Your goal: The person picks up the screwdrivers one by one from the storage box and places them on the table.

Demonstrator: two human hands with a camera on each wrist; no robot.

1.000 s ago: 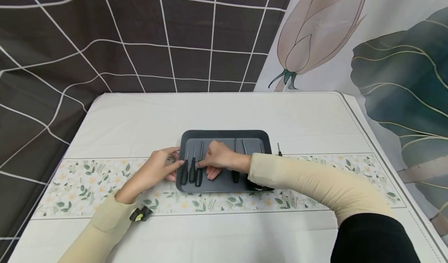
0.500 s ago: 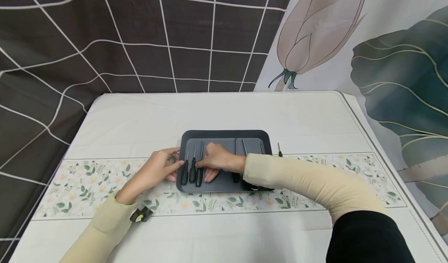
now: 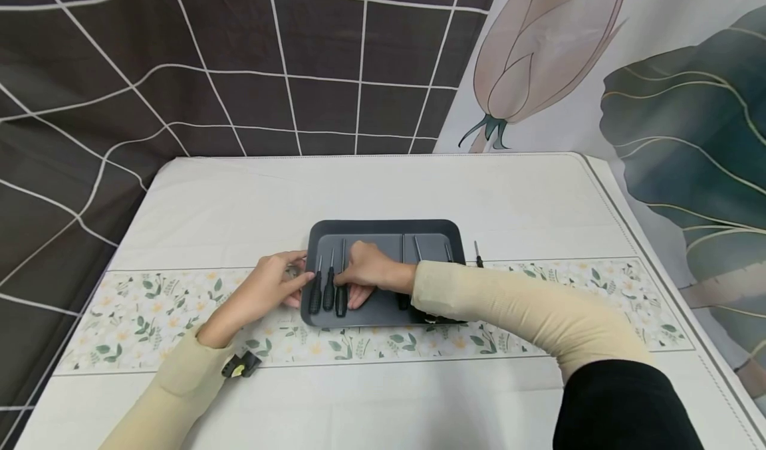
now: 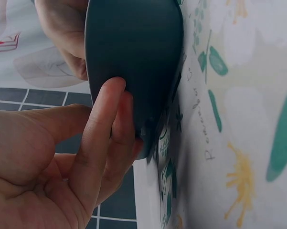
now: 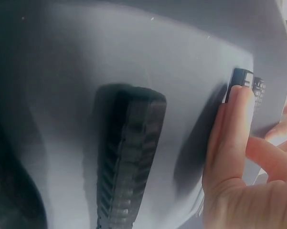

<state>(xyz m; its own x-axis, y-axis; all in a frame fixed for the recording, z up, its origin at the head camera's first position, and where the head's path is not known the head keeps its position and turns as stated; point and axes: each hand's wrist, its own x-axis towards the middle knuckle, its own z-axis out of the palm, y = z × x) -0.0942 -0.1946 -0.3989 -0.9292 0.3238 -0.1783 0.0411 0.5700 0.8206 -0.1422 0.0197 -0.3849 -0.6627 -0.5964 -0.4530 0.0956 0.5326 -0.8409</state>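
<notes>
A dark grey tray [image 3: 383, 226] holds several black-handled screwdrivers laid roughly side by side. My left hand [image 3: 275, 282] grips the tray's left side, thumb at the rim and fingers against the outer wall [image 4: 133, 52]. Over the tray, my right hand [image 3: 372, 267] pinches the third screwdriver [image 3: 341, 302] from the left, whose shaft points to the far side. Left of it lie two more screwdrivers, one at the edge [image 3: 315, 295] and a middle one [image 3: 328, 292]. A ridged handle [image 5: 131, 152] shows large in the right wrist view, apart from the fingers.
Right of my hand, another screwdriver [image 3: 403, 301] lies in the tray, with further shafts [image 3: 418, 247] partly hidden by the forearm. One small screwdriver [image 3: 478, 257] lies outside the tray on the right. Beneath is a white tablecloth [image 3: 383, 187] with a floral band.
The pinched screwdriver has turned slightly, its tip shifting left and its handle right, so it lies straighter. My right forearm has moved a little left; my left hand stays at the tray.
</notes>
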